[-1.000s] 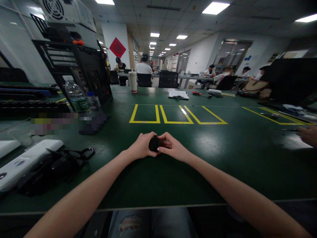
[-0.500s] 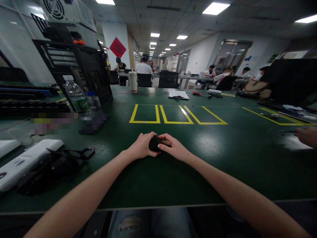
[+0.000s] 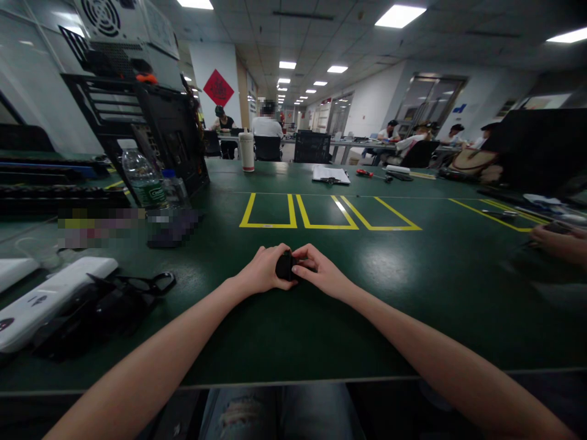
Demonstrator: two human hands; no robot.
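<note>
Both my hands rest together on the green table (image 3: 284,330), just in front of the yellow taped boxes (image 3: 321,214). My left hand (image 3: 262,270) is curled round a small black object (image 3: 285,266). My right hand (image 3: 321,271) pinches the same object from the other side with thumb and fingers. What the object is I cannot make out; most of it is hidden between my fingers.
Black-framed glasses (image 3: 147,284), a black pouch (image 3: 92,315) and a white case (image 3: 50,299) lie at the left. A water bottle (image 3: 143,180) and an open computer case (image 3: 151,128) stand behind them. Another person's hand (image 3: 557,241) rests at the right edge. People sit at far tables.
My hands have stayed in place, with only slight finger shifts on the black object. The other person's hand at the right has moved up and away, and the white patch beside it is gone.
</note>
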